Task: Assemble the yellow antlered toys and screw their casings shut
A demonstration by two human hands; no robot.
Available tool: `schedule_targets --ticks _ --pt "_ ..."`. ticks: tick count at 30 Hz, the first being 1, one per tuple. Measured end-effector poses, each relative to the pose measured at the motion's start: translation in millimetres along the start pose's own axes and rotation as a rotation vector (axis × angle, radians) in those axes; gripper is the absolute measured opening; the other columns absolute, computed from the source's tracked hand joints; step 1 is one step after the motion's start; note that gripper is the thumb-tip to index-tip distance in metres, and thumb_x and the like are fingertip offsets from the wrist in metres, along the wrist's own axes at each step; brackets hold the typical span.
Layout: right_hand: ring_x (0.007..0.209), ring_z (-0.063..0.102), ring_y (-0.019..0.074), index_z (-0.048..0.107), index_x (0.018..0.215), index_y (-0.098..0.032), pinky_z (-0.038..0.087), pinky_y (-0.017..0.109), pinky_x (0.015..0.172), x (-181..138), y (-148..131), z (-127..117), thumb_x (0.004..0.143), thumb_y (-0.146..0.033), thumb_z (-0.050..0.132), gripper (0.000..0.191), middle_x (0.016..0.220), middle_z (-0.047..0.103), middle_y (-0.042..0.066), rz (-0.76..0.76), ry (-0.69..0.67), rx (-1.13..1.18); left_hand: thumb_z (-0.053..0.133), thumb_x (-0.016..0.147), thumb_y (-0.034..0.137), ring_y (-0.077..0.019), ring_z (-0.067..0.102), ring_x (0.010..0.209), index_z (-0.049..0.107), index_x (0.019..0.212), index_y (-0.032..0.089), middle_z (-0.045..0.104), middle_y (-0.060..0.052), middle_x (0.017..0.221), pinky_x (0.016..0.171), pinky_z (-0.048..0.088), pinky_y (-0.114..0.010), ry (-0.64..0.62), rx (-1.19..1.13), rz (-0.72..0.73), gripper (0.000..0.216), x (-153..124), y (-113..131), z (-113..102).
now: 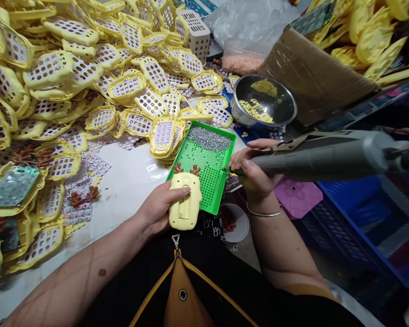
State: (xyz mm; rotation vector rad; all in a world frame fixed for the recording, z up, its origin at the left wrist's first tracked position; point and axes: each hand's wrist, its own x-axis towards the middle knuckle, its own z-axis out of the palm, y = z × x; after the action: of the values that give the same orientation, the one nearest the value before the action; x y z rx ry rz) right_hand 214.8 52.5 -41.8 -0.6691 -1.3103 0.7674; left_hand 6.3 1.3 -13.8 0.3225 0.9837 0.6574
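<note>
My left hand (157,204) grips a yellow toy phone (190,214) with brown antlers, thumb across its back. The back faces up and shows a long uncovered battery slot and holes at the corners. My right hand (254,177) is wrapped around the front of a grey electric screwdriver (320,156), whose tip points left above a green perforated tray (209,200). Small silver screws (209,137) lie heaped at the tray's far end. The phone is held over the tray's near left corner, apart from the screwdriver tip.
Yellow phone shells (136,122) are piled across the left and back. Loose keypad pieces (78,204) and brown antlers (83,196) lie at left. A steel bowl (286,106) holds small yellow pieces. Right stand a cardboard box (313,72) and blue crate (357,218).
</note>
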Motion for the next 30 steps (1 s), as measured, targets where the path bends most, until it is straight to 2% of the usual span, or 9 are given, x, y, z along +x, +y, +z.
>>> schedule_targets --ticks 14,17,20,24,27,30 --pt "0.048 0.054 0.0137 0.06 0.103 -0.033 0.044 0.032 0.047 -0.3 9.1 -0.2 0.077 -0.023 0.066 0.029 0.058 0.053 -0.006 0.01 -0.007 0.0 0.066 0.077 0.016 -0.0196 0.066 0.074 0.059 0.106 0.015 0.07 -0.009 0.087 0.071 0.054 -0.034 -0.015 -0.008 0.006 0.03 -0.8 -0.8 -1.3" --pt "0.048 0.053 0.0131 0.062 0.102 -0.028 0.044 0.032 0.047 3.5 -4.5 6.4 0.076 -0.02 0.065 0.027 0.057 0.054 -0.005 -0.017 0.016 0.07 0.066 0.076 0.013 -0.0189 0.067 0.074 0.059 0.104 0.015 0.07 -0.008 0.085 0.071 0.054 -0.032 -0.008 -0.041 0.035 0.03 -1.7 0.4 1.3" --pt "0.045 0.05 0.0116 0.062 0.1 -0.025 0.044 0.03 0.046 6.5 -32.0 19.8 0.075 -0.021 0.065 0.026 0.055 0.052 -0.006 -0.059 0.055 0.202 0.067 0.074 0.012 -0.0176 0.066 0.069 0.06 0.101 0.014 0.07 -0.007 0.08 0.069 0.054 -0.031 -0.005 -0.036 0.056 0.029 -2.7 1.6 5.2" --pt "0.043 0.048 0.0116 0.06 0.099 -0.026 0.047 0.031 0.046 4.5 -68.0 37.9 0.077 -0.025 0.063 0.022 0.053 0.049 -0.007 0.003 -0.003 0.27 0.07 0.071 0.012 -0.0167 0.065 0.068 0.062 0.099 0.014 0.07 -0.007 0.08 0.067 0.054 -0.03 -0.001 -0.022 0.074 0.029 -3.0 1.4 8.0" --pt "0.045 0.05 0.012 0.06 0.1 -0.024 0.048 0.032 0.048 1.3 -78.9 45.3 0.077 -0.022 0.062 0.023 0.054 0.05 -0.006 -0.008 -0.06 0.304 0.071 0.071 0.013 -0.0174 0.066 0.072 0.062 0.101 0.014 0.07 -0.007 0.085 0.068 0.054 -0.03 0.005 0.008 0.088 0.031 -3.0 0.2 7.6" --pt "0.047 0.052 0.0126 0.059 0.102 -0.025 0.05 0.033 0.05 -0.3 -78.2 48.8 0.076 -0.021 0.063 0.026 0.057 0.053 -0.005 -0.028 -0.08 0.301 0.071 0.071 0.015 -0.0167 0.065 0.073 0.062 0.102 0.014 0.07 -0.007 0.089 0.069 0.053 -0.029 -0.011 0.031 0.104 0.032 -3.5 -1.2 6.6"
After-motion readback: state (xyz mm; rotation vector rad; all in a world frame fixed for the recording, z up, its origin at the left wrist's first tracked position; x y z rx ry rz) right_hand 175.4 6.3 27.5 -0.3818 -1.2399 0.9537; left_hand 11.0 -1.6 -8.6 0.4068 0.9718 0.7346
